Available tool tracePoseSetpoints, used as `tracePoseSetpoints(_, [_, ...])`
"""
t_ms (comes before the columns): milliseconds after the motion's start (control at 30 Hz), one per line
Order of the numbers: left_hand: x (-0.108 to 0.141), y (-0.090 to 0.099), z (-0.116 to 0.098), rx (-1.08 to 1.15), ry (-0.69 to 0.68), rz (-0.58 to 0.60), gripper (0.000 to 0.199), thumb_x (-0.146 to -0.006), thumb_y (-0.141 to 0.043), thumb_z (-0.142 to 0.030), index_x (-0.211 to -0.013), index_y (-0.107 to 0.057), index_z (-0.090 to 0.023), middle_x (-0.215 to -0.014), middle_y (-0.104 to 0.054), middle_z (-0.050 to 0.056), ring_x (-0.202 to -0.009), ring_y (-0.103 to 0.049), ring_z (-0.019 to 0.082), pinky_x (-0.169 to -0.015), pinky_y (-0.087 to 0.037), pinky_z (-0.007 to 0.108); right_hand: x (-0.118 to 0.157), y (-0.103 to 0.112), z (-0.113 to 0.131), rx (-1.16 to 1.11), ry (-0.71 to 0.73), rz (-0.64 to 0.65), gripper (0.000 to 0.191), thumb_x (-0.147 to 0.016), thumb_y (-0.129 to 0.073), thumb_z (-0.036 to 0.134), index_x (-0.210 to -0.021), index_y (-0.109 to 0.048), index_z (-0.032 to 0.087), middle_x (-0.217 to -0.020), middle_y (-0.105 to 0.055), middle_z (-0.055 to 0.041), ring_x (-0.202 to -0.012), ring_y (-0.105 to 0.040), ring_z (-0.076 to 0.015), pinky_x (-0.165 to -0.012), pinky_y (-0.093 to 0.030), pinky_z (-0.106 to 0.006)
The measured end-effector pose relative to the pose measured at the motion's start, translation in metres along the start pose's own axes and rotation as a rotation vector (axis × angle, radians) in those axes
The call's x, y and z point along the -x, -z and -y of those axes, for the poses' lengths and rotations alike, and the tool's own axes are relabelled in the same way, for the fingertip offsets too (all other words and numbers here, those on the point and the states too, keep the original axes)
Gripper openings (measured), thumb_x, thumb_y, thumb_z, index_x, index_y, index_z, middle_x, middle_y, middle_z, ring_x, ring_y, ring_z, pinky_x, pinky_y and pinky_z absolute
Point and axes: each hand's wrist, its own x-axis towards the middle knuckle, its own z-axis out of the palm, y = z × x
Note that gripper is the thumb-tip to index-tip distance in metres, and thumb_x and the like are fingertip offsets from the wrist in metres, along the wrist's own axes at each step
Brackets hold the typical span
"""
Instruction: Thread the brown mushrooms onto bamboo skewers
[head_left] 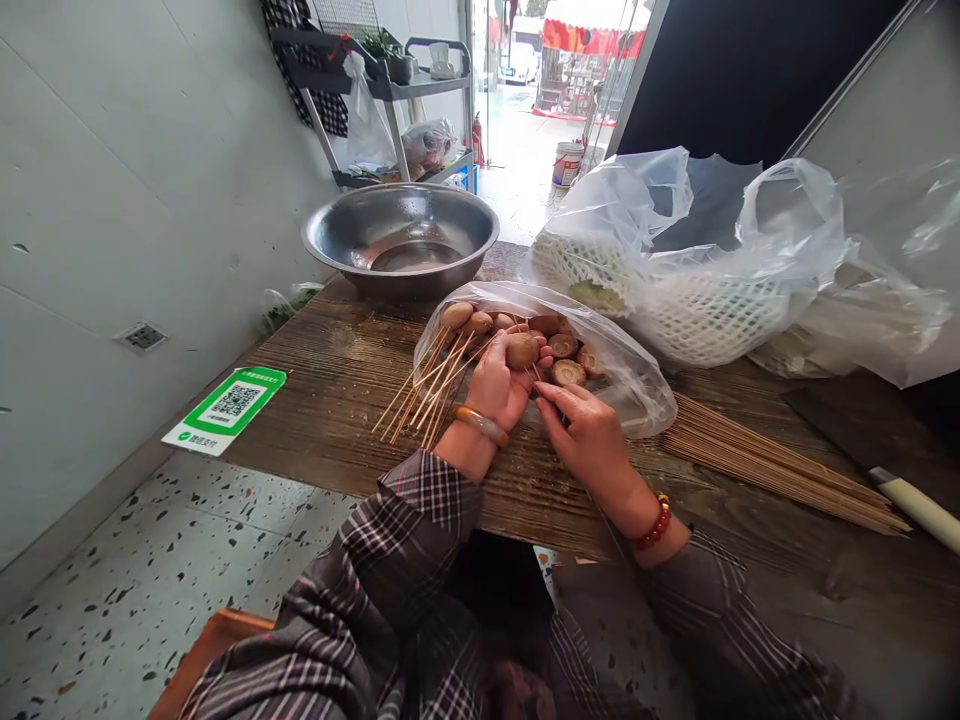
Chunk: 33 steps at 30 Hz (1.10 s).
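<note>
My left hand (504, 385) is curled around a brown mushroom cap (523, 350), holding it over a clear plastic bag (630, 385). Close beside it, my right hand (589, 430) pinches a thin wooden skewer (535, 374) whose tip points at the mushroom; I cannot tell whether it has gone in. Several loose mushrooms (568, 373) lie in the bag, some with their undersides up. On the bag's left side rest mushrooms on skewers (431, 385), their sticks pointing toward me. A bundle of bare skewers (772, 465) lies to the right of my right hand.
A steel basin (401, 270) stands at the table's far left. Plastic bags holding net-wrapped produce (712, 300) fill the back right. A knife (915, 508) with a pale handle lies at the right. A green QR card (229, 405) sits at the left edge.
</note>
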Motion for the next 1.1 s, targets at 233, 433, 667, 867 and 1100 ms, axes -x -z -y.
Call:
tracePoseSetpoints(233, [0.003, -0.003, 0.001, 0.017, 0.031, -0.049, 0.031, -0.106, -0.037, -0.029, -0.111, -0.063, -0.013, -0.082, -0.07, 0.008, -0.073, -0.069, 0.016, -0.08, -0.059, 0.032, 0.002, -0.002, 0.001, 0.042, -0.009, 0.033, 0.032, -0.102, -0.05, 0.028, -0.118, -0.076, 0.019, -0.107, -0.077, -0.0125, -0.095, -0.072, -0.0256, -0.088, -0.056, -0.038])
tracePoseSetpoints(433, [0.004, -0.004, -0.001, 0.036, 0.026, -0.078, 0.033, -0.106, -0.037, -0.028, -0.113, -0.064, -0.012, -0.083, -0.069, 0.009, -0.077, -0.07, 0.017, -0.079, -0.06, 0.032, 0.003, -0.002, 0.002, 0.105, 0.009, 0.038, 0.034, -0.103, -0.048, 0.028, -0.119, -0.076, 0.018, -0.1, -0.075, -0.0122, -0.088, -0.071, -0.0245, -0.08, -0.055, -0.035])
tracePoseSetpoints(667, [0.005, -0.004, 0.003, 0.069, 0.035, -0.063, 0.031, -0.106, -0.036, -0.027, -0.11, -0.064, -0.012, -0.079, -0.069, 0.007, -0.076, -0.071, 0.017, -0.081, -0.06, 0.033, 0.003, -0.008, 0.0, 0.154, 0.012, 0.018, 0.033, -0.104, -0.047, 0.027, -0.116, -0.076, 0.018, -0.102, -0.075, -0.0127, -0.089, -0.072, -0.0244, -0.078, -0.055, -0.034])
tracePoseSetpoints(867, [0.005, -0.002, 0.007, 0.079, 0.059, -0.048, 0.03, -0.105, -0.038, -0.027, -0.112, -0.064, -0.014, -0.078, -0.07, 0.006, -0.071, -0.07, 0.016, -0.082, -0.059, 0.033, 0.0, -0.012, 0.0, 0.102, 0.012, -0.045, 0.031, -0.103, -0.047, 0.027, -0.123, -0.069, 0.016, -0.115, -0.076, -0.0142, -0.098, -0.072, -0.0263, -0.082, -0.055, -0.037])
tracePoseSetpoints(1100, [0.008, -0.002, 0.011, 0.032, 0.074, -0.035, 0.026, -0.104, -0.039, -0.027, -0.105, -0.063, -0.018, -0.079, -0.07, 0.005, -0.075, -0.07, 0.017, -0.087, -0.057, 0.035, -0.006, -0.011, 0.001, 0.024, -0.029, -0.018, 0.019, -0.102, -0.044, 0.028, -0.104, -0.062, 0.022, -0.097, -0.075, -0.007, -0.078, -0.068, -0.0207, -0.069, -0.048, -0.031])
